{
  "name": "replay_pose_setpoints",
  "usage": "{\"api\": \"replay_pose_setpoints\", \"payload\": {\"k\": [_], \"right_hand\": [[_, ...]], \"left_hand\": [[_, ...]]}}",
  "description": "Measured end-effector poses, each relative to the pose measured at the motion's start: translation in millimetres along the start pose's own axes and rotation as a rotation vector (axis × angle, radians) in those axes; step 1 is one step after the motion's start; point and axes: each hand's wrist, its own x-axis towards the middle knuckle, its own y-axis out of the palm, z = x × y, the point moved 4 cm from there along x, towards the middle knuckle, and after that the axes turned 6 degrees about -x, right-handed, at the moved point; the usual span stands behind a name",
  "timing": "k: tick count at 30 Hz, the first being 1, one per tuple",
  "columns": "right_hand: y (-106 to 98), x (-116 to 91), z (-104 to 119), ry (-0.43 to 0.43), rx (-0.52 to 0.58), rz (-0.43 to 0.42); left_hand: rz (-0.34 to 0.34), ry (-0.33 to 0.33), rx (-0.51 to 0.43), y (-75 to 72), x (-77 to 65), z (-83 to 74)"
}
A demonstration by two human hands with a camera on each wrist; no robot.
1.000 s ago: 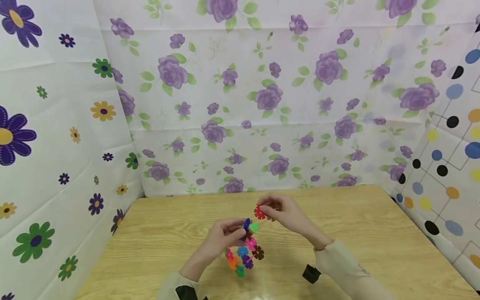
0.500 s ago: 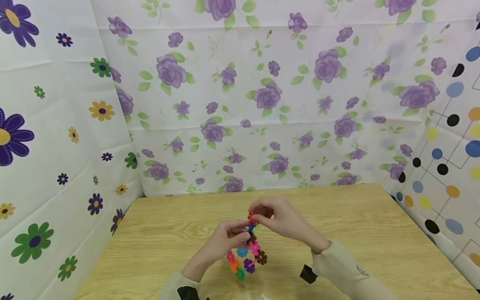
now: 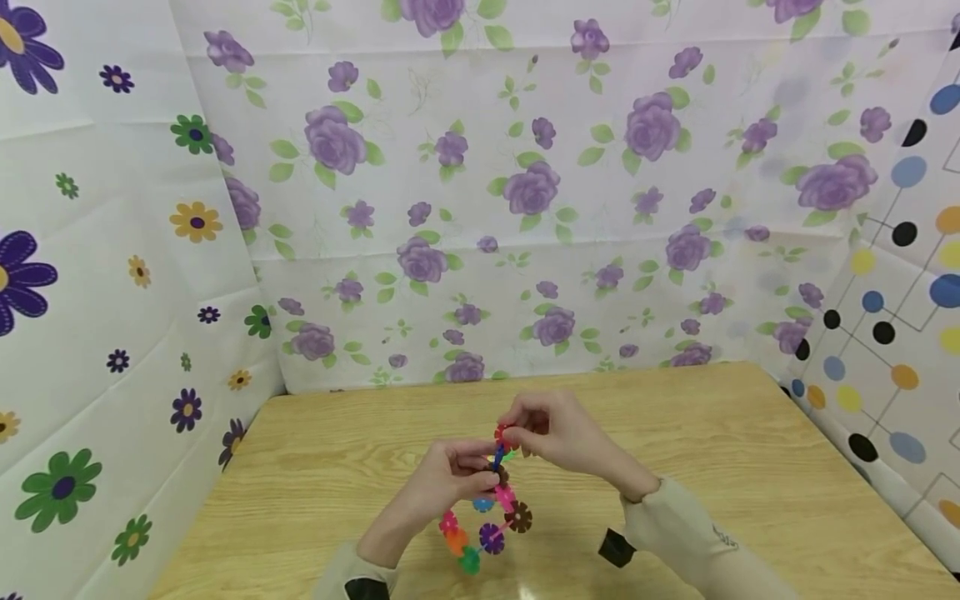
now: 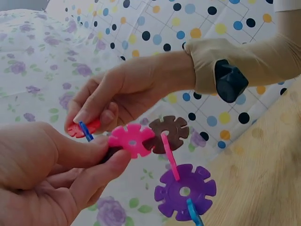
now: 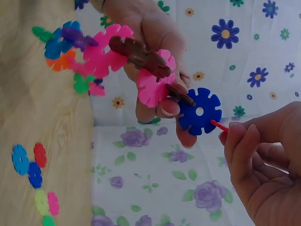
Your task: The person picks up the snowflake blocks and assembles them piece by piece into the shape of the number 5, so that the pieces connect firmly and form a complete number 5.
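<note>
My left hand (image 3: 420, 500) pinches a brown notched plastic disc (image 5: 180, 94) in a chain of interlocking snowflake discs. A dark blue disc (image 5: 207, 100) sticks up from that brown one. My right hand (image 3: 562, 437) holds a red disc (image 4: 84, 128) between thumb and fingers, its edge meeting the blue disc's rim. Whether the two slots are fully engaged I cannot tell. Below my left hand the chain hangs down, with a pink disc (image 4: 124, 139), another brown disc (image 4: 174, 134) and a purple disc (image 4: 171, 190). Orange (image 3: 457, 542) and green (image 3: 470, 560) discs are lower down.
Several loose discs, among them a light blue disc (image 5: 20, 159) and a yellow disc (image 5: 41, 202), lie on the wooden table (image 3: 675, 467). Flowered and dotted cloths surround it. Both sleeves carry a black wrist device (image 4: 230, 81).
My right hand has moved left and slightly down, bringing the red disc against the blue one. My left hand stays about where it was, while the hanging chain swings a little.
</note>
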Motion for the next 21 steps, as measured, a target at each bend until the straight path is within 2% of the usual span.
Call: {"api": "replay_pose_setpoints", "payload": {"k": [5,13,21], "right_hand": [[1.7,-1.8,0.0,0.025,0.077,0.005],[3.9,-1.4,5.8,0.009,0.064,-0.063],[11.4,-3.5,-6.1,0.068,0.055,-0.025]], "left_hand": [[-0.034,-0.025,-0.004,3.7,-1.9,-5.2],[-0.067,-0.023,-0.028,2.3,-2.9,-10.4],[0.058,-0.064,-0.069,3.1,-0.8,-6.4]]}}
